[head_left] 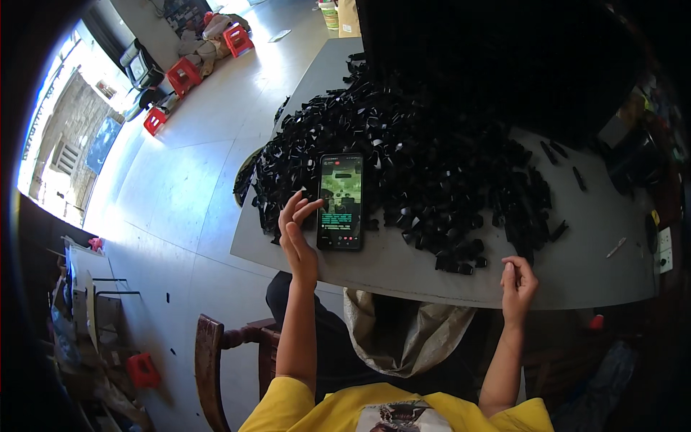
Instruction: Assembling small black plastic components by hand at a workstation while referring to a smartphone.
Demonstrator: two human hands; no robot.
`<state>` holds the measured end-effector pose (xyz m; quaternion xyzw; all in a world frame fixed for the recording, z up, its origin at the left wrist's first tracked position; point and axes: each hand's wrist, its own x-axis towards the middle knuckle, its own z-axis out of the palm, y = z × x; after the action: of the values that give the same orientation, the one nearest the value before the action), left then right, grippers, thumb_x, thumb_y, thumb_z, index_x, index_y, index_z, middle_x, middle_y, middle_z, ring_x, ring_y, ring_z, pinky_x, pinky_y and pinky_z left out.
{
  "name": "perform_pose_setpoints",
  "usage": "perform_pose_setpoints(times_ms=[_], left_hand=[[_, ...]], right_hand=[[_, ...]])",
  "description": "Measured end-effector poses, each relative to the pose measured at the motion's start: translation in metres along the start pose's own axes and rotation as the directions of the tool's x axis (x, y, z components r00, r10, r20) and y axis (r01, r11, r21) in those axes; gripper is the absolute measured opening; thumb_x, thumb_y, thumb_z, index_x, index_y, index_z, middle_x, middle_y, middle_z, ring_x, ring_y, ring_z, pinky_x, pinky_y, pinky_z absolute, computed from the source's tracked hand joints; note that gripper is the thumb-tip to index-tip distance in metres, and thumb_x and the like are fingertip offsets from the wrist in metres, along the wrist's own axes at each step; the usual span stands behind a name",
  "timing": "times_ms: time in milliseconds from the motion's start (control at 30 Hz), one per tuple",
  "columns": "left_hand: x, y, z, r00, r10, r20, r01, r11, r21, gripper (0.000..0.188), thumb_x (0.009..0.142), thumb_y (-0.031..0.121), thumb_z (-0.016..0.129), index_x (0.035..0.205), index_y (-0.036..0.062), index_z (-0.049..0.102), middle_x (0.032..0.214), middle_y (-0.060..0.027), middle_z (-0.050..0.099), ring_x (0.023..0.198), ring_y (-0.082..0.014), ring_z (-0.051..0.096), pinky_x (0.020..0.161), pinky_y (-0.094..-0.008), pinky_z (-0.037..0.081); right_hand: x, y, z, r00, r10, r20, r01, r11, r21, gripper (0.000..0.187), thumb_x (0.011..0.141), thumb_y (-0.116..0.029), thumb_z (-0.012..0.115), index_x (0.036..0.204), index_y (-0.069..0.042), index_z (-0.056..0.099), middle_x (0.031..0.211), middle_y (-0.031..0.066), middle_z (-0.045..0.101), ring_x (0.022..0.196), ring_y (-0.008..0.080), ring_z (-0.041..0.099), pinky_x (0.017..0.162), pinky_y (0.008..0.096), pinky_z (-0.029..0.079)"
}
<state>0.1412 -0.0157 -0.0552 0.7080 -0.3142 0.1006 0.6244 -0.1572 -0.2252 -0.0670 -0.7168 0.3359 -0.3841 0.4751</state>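
Note:
A smartphone [341, 194] with a lit screen lies among a wide heap of small shiny black plastic pieces [414, 158] on the grey table. Beside the phone's lower left edge is my left hand [298, 241], fingers apart and partly bent, a fingertip close to the screen; whether it touches the glass I cannot tell. My right hand [520, 284] is at the table's near edge, right of the heap. Its fingers are curled with the thumb pressed against them, and anything inside is hidden.
The grey table [597, 270] has a few dark slim pieces [579, 178] on its right. A pale woven sack [403, 354] hangs under the near edge. A wooden chair [211, 360] stands left of me. Red stools [184, 76] are on the floor farther off.

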Motion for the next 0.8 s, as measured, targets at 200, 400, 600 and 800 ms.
perform_pose_setpoints(times_ms=[200, 400, 600, 800], left_hand=[[-0.003, -0.005, -0.002, 0.998, 0.043, 0.048, -0.048, 0.992, 0.119, 0.061, 0.102, 0.045, 0.019, 0.131, 0.0002, 0.047, 0.093, -0.0119, 0.068, 0.109, -0.0206, 0.053, 0.102, -0.0369, 0.033], [-0.001, 0.002, 0.003, 0.998, 0.031, 0.059, -0.047, 0.952, 0.303, 0.055, 0.102, 0.041, 0.019, 0.131, 0.0057, 0.050, 0.098, -0.0053, 0.070, 0.110, -0.0215, 0.055, 0.112, -0.0464, 0.014], [0.000, 0.001, 0.004, 0.996, 0.059, 0.070, -0.076, 0.954, 0.291, 0.055, 0.102, 0.041, 0.020, 0.135, 0.0058, 0.046, 0.121, -0.0096, 0.063, 0.120, -0.0247, 0.050, 0.112, -0.0458, 0.013], [-0.001, -0.004, 0.003, 0.998, 0.035, 0.059, -0.045, 0.981, 0.191, 0.055, 0.101, 0.041, 0.021, 0.137, 0.0057, 0.044, 0.122, -0.0114, 0.062, 0.120, -0.0253, 0.050, 0.112, -0.0453, 0.014]], right_hand=[[-0.001, 0.001, -0.002, 1.000, 0.004, -0.011, -0.004, 1.000, -0.011, 0.010, 0.094, -0.006, 0.051, 0.094, -0.002, 0.060, 0.066, -0.0060, 0.045, 0.057, 0.0005, 0.038, 0.051, 0.0178, 0.027], [-0.001, 0.002, -0.002, 1.000, -0.004, -0.025, 0.004, 1.000, 0.002, 0.009, 0.093, -0.004, 0.053, 0.093, -0.002, 0.061, 0.068, -0.0068, 0.047, 0.057, 0.0000, 0.038, 0.051, 0.0177, 0.028], [-0.001, 0.004, -0.003, 1.000, 0.012, -0.019, -0.012, 1.000, -0.025, 0.010, 0.094, -0.007, 0.051, 0.094, -0.003, 0.061, 0.066, -0.0062, 0.045, 0.057, 0.0006, 0.037, 0.051, 0.0179, 0.027], [-0.001, 0.004, -0.003, 1.000, 0.001, -0.011, -0.002, 0.999, -0.043, 0.010, 0.094, -0.006, 0.051, 0.094, -0.003, 0.061, 0.066, -0.0059, 0.045, 0.057, 0.0011, 0.038, 0.052, 0.0180, 0.028]])
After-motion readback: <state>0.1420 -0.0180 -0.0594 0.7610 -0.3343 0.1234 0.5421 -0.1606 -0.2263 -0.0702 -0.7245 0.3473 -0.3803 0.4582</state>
